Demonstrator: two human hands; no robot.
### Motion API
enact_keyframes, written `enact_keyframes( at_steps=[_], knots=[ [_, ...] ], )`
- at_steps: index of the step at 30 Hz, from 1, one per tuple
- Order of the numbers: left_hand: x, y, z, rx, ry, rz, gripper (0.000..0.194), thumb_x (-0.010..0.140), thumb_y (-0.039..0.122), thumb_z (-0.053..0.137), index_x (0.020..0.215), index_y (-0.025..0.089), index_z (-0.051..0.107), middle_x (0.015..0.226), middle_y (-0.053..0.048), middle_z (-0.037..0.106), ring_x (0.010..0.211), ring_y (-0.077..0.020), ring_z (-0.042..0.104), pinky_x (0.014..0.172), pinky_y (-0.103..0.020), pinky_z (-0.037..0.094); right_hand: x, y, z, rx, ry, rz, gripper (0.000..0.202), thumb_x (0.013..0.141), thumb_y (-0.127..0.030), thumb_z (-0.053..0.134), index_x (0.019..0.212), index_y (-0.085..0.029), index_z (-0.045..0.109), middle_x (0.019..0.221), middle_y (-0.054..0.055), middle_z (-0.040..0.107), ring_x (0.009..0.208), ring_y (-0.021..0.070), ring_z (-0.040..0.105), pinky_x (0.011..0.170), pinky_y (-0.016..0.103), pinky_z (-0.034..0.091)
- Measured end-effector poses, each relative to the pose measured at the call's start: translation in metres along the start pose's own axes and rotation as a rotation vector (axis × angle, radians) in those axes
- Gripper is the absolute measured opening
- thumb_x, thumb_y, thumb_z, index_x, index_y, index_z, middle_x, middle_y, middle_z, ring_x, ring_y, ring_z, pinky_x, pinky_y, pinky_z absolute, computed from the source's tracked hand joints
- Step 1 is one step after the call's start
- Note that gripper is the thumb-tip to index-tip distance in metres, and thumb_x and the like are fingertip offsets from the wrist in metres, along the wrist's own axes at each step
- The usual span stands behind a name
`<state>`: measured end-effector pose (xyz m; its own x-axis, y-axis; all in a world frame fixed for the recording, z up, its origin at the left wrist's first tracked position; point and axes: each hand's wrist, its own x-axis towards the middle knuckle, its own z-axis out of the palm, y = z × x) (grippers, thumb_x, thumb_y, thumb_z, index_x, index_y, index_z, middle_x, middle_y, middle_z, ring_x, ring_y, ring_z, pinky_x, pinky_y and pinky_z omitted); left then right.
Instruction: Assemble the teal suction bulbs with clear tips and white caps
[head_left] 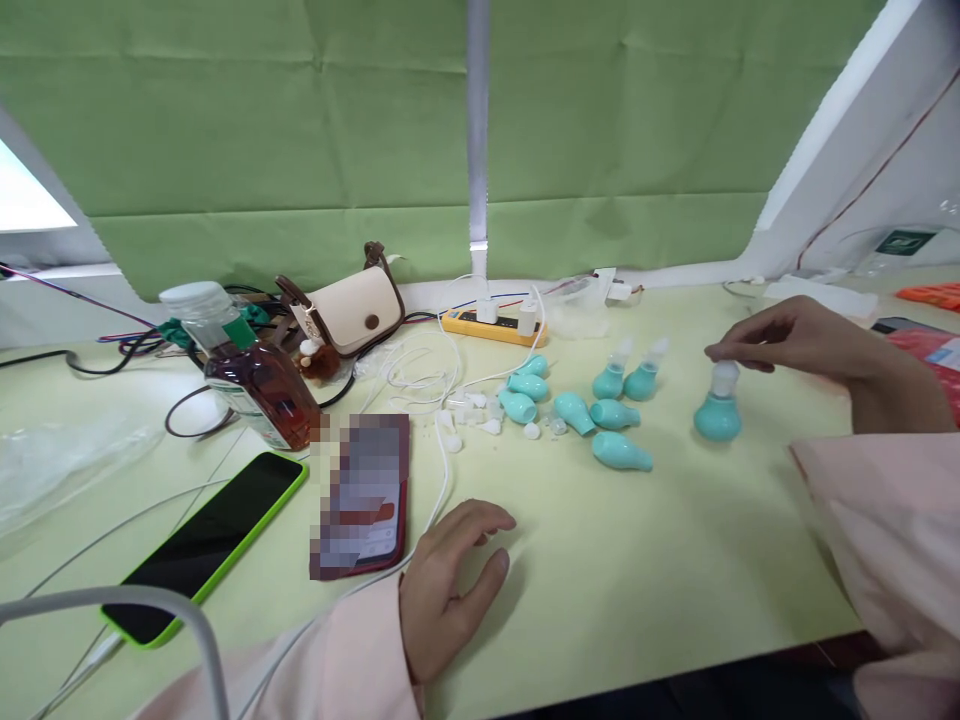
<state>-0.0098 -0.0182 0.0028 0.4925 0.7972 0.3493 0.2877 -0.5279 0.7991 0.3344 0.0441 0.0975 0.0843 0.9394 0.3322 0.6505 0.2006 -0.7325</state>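
My right hand (799, 345) is at the right, its fingers closed at the top of a teal squeeze bulb (718, 418) with a whitish nozzle. That bulb is upright, and the fingers hide the nozzle's tip. My left hand (457, 580) rests on the table near the front edge, thumb and fingers apart, holding nothing. Two more teal bulbs with clear nozzles (611, 378) stand upright to the left of my right hand. Several loose teal bulbs (621, 451) lie on their sides mid-table, beside small clear and white plastic parts (491, 426).
Left of my left hand lie a phone in a red case (367, 500) and one in a green case (210, 545). Behind them stand a bottle of dark liquid (259, 385) and a cream handbag (356, 308). A yellow power strip (461, 324) and white cables lie at the back.
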Motion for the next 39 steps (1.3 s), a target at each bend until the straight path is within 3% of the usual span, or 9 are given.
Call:
enact_keyframes(
  at_steps=[7, 14, 19, 22, 25, 29, 31, 34, 39],
  knots=[
    [-0.001, -0.003, 0.002, -0.002, 0.002, 0.041, 0.017, 0.078, 0.014, 0.042, 0.088, 0.018, 0.055, 0.091, -0.007, 0.056, 0.085, -0.0168, 0.052, 0.075, -0.029, 0.042, 0.018, 0.034, 0.005, -0.328, 0.205, 0.180, 0.046, 0.068, -0.042, 0.047, 0.065, 0.000, 0.065, 0.069, 0.019, 0.062, 0.049, 0.0071, 0.050, 0.043, 0.027, 0.030],
    [0.001, -0.005, 0.000, 0.023, -0.016, 0.058, 0.018, 0.078, 0.012, 0.041, 0.088, 0.017, 0.055, 0.090, -0.007, 0.055, 0.084, -0.0162, 0.052, 0.074, -0.028, 0.042, 0.030, 0.053, 0.000, -0.373, 0.202, 0.232, 0.045, 0.061, -0.042, 0.055, 0.071, 0.001, 0.065, 0.059, 0.016, 0.060, 0.044, 0.0073, 0.048, 0.045, 0.026, 0.032],
    [0.001, -0.005, 0.000, 0.033, -0.027, 0.054, 0.018, 0.078, 0.011, 0.040, 0.088, 0.017, 0.054, 0.088, -0.007, 0.055, 0.082, -0.0160, 0.052, 0.072, -0.028, 0.042, 0.035, 0.055, 0.010, -0.506, 0.552, 0.167, 0.027, 0.064, -0.032, 0.059, 0.072, -0.006, 0.065, 0.053, 0.007, 0.055, 0.052, 0.0107, 0.047, 0.062, 0.031, 0.038],
    [0.001, -0.006, 0.000, 0.042, -0.029, 0.056, 0.018, 0.078, 0.011, 0.040, 0.087, 0.017, 0.054, 0.086, -0.007, 0.056, 0.081, -0.0161, 0.052, 0.071, -0.028, 0.042, 0.034, 0.051, 0.026, -0.561, 0.774, -0.012, 0.025, 0.072, -0.026, 0.048, 0.082, -0.008, 0.062, 0.061, 0.007, 0.054, 0.058, 0.0116, 0.047, 0.067, 0.028, 0.039],
    [0.001, -0.006, 0.000, 0.058, -0.030, 0.061, 0.017, 0.077, 0.011, 0.040, 0.086, 0.017, 0.054, 0.084, -0.006, 0.056, 0.080, -0.0157, 0.053, 0.070, -0.028, 0.042, 0.023, 0.034, 0.057, -0.505, 0.883, -0.426, 0.024, 0.075, -0.022, 0.044, 0.092, -0.009, 0.056, 0.071, 0.008, 0.054, 0.058, 0.0112, 0.048, 0.060, 0.024, 0.042],
    [0.003, -0.007, 0.000, 0.076, -0.031, 0.073, 0.017, 0.077, 0.010, 0.041, 0.085, 0.016, 0.054, 0.084, -0.006, 0.056, 0.080, -0.0149, 0.053, 0.071, -0.026, 0.041, -0.002, 0.003, 0.107, -0.437, 0.521, -0.760, 0.028, 0.071, -0.022, 0.053, 0.098, -0.016, 0.048, 0.091, 0.009, 0.053, 0.072, 0.0139, 0.051, 0.060, 0.025, 0.044],
    [0.003, -0.008, 0.000, 0.084, -0.020, 0.080, 0.017, 0.076, 0.009, 0.041, 0.085, 0.016, 0.055, 0.084, -0.006, 0.056, 0.079, -0.0147, 0.053, 0.071, -0.026, 0.041, -0.013, -0.007, 0.125, -0.522, 0.247, -0.826, 0.027, 0.070, -0.026, 0.055, 0.095, -0.017, 0.051, 0.094, 0.009, 0.053, 0.086, 0.0190, 0.049, 0.068, 0.030, 0.043],
    [0.002, -0.010, 0.001, 0.102, -0.011, 0.095, 0.017, 0.076, 0.009, 0.042, 0.084, 0.016, 0.055, 0.083, -0.006, 0.057, 0.079, -0.0146, 0.053, 0.071, -0.026, 0.042, -0.024, -0.011, 0.139, -0.678, -0.098, -0.752, 0.028, 0.073, -0.032, 0.052, 0.097, -0.018, 0.053, 0.092, 0.010, 0.052, 0.088, 0.0229, 0.045, 0.069, 0.036, 0.040],
    [0.001, -0.012, 0.002, 0.131, 0.006, 0.114, 0.017, 0.076, 0.009, 0.041, 0.084, 0.016, 0.054, 0.081, -0.006, 0.057, 0.077, -0.0147, 0.053, 0.069, -0.026, 0.042, -0.030, -0.008, 0.149, -0.834, -0.193, -0.618, 0.029, 0.077, -0.034, 0.047, 0.102, -0.021, 0.053, 0.089, 0.009, 0.050, 0.083, 0.0233, 0.042, 0.066, 0.035, 0.034]
  ],
)
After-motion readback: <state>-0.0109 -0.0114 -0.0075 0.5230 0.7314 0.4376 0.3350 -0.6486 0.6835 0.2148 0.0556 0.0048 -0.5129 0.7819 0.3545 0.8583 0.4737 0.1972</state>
